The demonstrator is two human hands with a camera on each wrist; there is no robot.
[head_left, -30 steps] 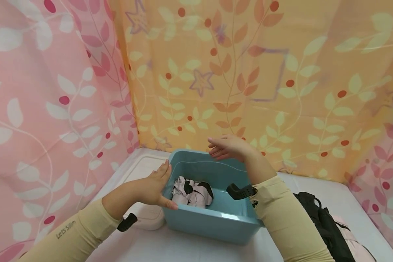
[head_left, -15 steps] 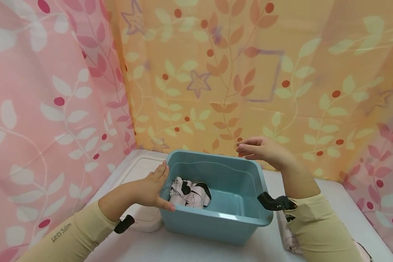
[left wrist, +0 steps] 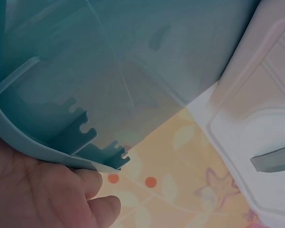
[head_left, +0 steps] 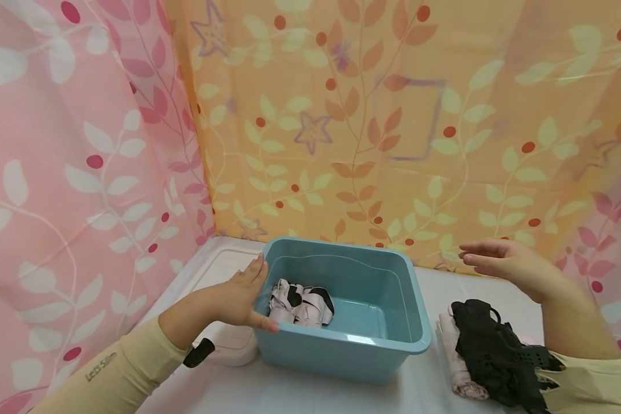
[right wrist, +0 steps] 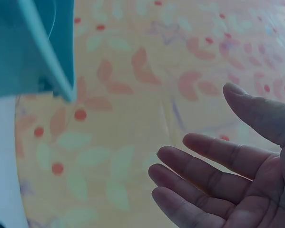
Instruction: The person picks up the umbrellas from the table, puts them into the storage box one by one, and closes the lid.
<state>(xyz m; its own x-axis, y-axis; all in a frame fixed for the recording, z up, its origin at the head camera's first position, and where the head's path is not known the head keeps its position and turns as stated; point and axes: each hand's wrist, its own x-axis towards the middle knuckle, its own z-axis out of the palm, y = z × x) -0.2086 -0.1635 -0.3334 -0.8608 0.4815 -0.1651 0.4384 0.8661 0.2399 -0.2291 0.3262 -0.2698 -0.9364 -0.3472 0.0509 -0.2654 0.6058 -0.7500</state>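
My left hand [head_left: 235,299] rests against the left rim of a blue plastic bin [head_left: 336,353], its fingers extended along the edge and the thumb over the front corner. The left wrist view shows that hand [left wrist: 47,197] touching the outside of the rim. Bundled pale pink cloth with black parts [head_left: 305,305] lies in the left side of the bin. To the right of the bin, my right hand [head_left: 512,267] hovers in the air and holds nothing; its fingers are spread in the right wrist view. Below it lies a black strappy garment [head_left: 483,339], partly covered by the wrist strap.
A rolled pale pink cloth [head_left: 455,362] lies beside the black garment on the white surface [head_left: 207,391]. Left of the bin is a white lid [head_left: 230,345], partly hidden by my left arm. Patterned pink [head_left: 108,241] and orange curtains [head_left: 269,138] enclose the surface.
My right hand has moved from above the bin to the right, over the pile of garments, uncovering the bin's right side. The left hand has stayed on the rim.
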